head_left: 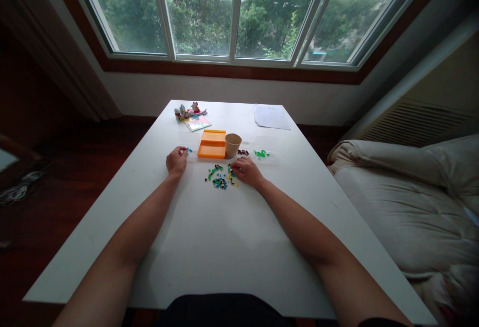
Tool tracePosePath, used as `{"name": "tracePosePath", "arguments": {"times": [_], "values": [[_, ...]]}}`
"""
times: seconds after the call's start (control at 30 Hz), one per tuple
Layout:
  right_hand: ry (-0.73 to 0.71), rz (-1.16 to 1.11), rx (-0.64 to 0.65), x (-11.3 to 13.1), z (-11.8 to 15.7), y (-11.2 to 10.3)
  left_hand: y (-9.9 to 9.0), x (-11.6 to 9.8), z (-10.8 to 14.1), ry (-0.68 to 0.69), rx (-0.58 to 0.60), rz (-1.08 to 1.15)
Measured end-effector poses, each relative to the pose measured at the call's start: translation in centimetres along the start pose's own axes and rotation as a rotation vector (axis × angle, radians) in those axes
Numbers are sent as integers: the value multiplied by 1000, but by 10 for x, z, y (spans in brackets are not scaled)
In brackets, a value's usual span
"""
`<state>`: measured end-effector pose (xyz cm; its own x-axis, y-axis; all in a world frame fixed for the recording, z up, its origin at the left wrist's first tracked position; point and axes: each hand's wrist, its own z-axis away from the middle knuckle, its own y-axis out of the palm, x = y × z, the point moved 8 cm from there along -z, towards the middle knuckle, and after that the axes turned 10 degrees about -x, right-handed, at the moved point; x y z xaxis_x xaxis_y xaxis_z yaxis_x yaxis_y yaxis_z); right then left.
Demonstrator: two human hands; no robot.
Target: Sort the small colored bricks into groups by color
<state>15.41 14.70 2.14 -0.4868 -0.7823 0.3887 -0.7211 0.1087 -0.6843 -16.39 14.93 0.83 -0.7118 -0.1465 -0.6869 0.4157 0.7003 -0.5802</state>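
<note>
My left hand (176, 161) is closed at the left of the orange tray (212, 151), its fingertips beside a few small blue pieces (189, 150); what it pinches is too small to name. My right hand (246, 170) has its fingers together at the right edge of a loose pile of small green, blue, yellow and dark pieces (220, 183). Anything between those fingers is hidden. A tan cup (233, 145) stands against the orange tray. Dark brown pieces (243, 152) lie right of the cup, and green pieces (261, 153) sit in a clear container farther right.
Small colourful figures (189, 111) and a pale card (198, 123) lie at the back left of the white table (232, 247). Paper sheets (271, 116) are at the back right. A cushioned sofa (404, 207) stands to the right, below a window.
</note>
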Motion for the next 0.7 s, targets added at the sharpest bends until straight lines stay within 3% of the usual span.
{"name": "tracePosePath", "arguments": {"times": [0.4, 0.7], "values": [[-88, -23, 135, 11, 1, -1, -1, 1, 1, -20, -10, 8], [-122, -32, 163, 18, 2, 0, 2, -22, 13, 105, 60, 66]]}}
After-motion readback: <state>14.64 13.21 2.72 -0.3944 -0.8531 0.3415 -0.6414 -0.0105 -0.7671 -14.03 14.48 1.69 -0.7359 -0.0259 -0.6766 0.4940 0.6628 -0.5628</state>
